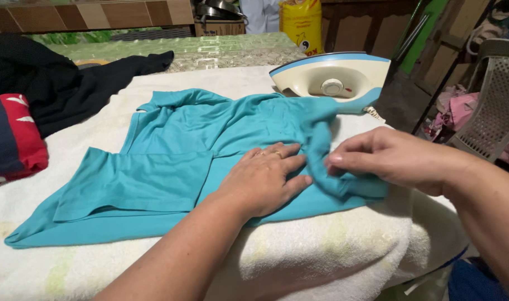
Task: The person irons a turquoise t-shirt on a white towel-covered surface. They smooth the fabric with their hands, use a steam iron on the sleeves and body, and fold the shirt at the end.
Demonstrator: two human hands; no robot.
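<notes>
Left hand point(263, 178) flat, open on teal shirt point(171, 161); right hand point(385, 159) pinches its fold. White towel point(321, 251) covers table; iron point(335, 78) far right, chair point(497, 106) beyond.

Shirt point(171, 161) on towel point(321, 251) — iron point(332, 75) behind, dark garment point(54, 83) left.

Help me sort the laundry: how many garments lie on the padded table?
3: a teal shirt under both hands, a black garment at the far left, and a red-and-navy one at the left edge. Others may be out of view.
</notes>
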